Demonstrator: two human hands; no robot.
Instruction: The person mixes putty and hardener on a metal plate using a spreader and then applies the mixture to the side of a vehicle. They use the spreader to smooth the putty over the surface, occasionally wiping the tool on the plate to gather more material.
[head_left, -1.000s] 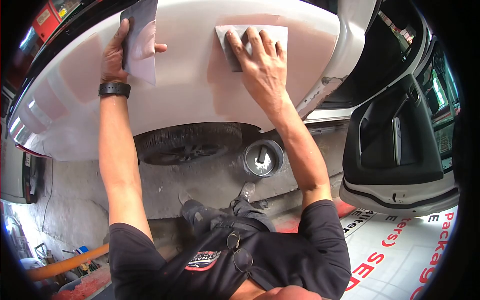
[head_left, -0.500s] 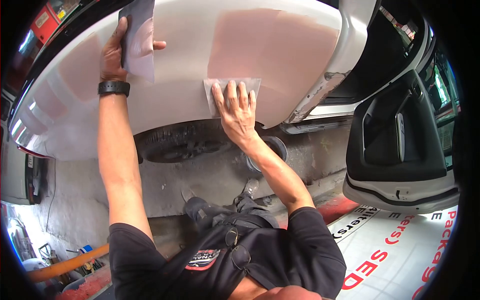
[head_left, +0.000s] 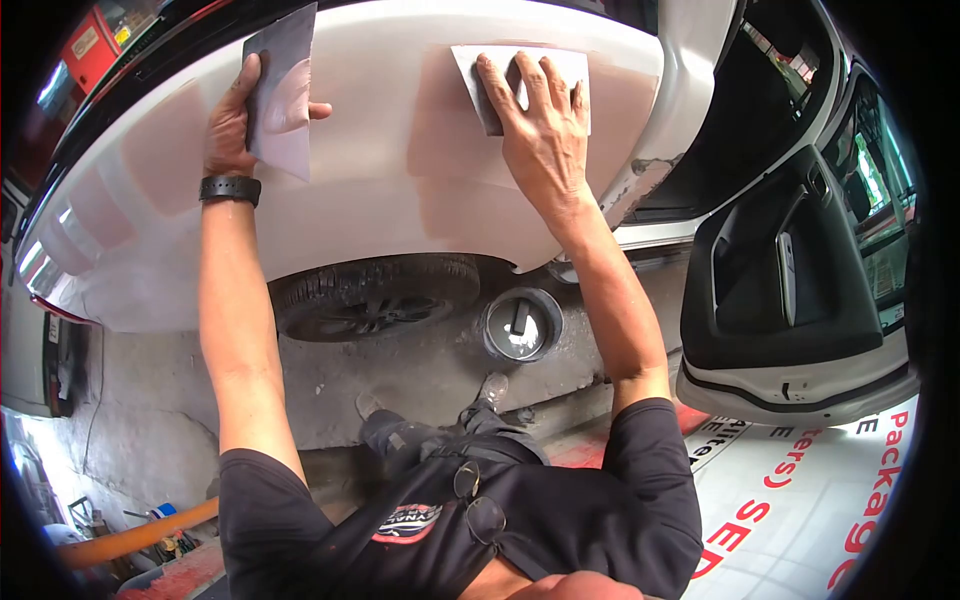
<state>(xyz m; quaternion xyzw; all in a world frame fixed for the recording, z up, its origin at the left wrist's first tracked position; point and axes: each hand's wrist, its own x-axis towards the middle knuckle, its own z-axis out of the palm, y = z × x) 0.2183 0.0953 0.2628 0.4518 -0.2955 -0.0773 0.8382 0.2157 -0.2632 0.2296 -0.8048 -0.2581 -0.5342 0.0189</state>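
In my left hand (head_left: 235,120) is a flat grey plate (head_left: 280,65), held upright by its edge, with pale pinkish putty (head_left: 291,98) smeared on it. My right hand (head_left: 545,140) grips a thin flat spreader (head_left: 472,76), fingers laid along its face; whether the thumb is behind it is hidden. The spreader is against the upper part of a pinkish patch (head_left: 450,180) on the white car panel (head_left: 370,150). Part of that patch is covered by the spreader and hand.
Below the panel is the car's wheel (head_left: 375,300). A bucket (head_left: 524,325) with liquid and a dark object stands on the floor near my feet. To the right, an open car door (head_left: 800,270) sticks out above a printed white sheet (head_left: 790,490).
My right hand and the spreader have moved up and to the right across the pinkish patch. The bucket now shows more fully. My left hand has shifted slightly down.
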